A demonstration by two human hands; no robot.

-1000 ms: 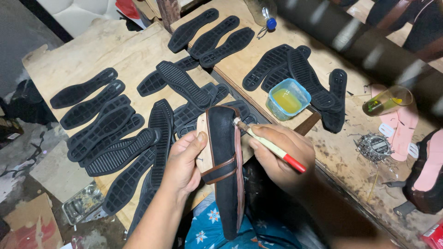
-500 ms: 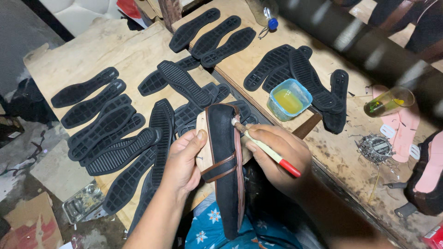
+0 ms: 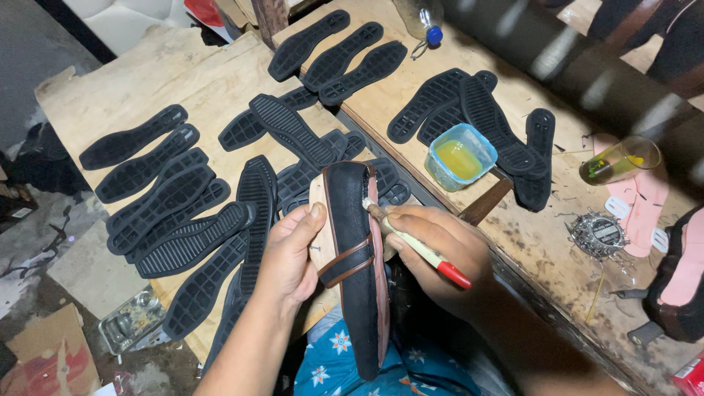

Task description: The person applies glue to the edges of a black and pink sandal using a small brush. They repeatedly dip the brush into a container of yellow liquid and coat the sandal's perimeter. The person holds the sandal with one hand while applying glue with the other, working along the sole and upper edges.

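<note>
My left hand [image 3: 290,253] grips a black shoe upper [image 3: 352,242] stretched on a wooden last, sole side up, with a brown strap across its middle. My right hand [image 3: 433,253] holds a small brush [image 3: 414,242] with a pale handle and red end; its tip touches the shoe's right edge near the toe. A blue tub of yellow glue [image 3: 458,156] stands on the bench just beyond the shoe.
Several black rubber soles [image 3: 187,213] lie spread over the two wooden boards [image 3: 183,81]. A glass jar [image 3: 620,161], pink insoles [image 3: 642,209], a pile of nails [image 3: 598,235] and a plastic bottle [image 3: 424,16] sit at the right and back. A metal tin [image 3: 132,323] lies on the floor.
The brush tip has slid a little along the shoe's right edge; both hands and the shoe otherwise stay in place.
</note>
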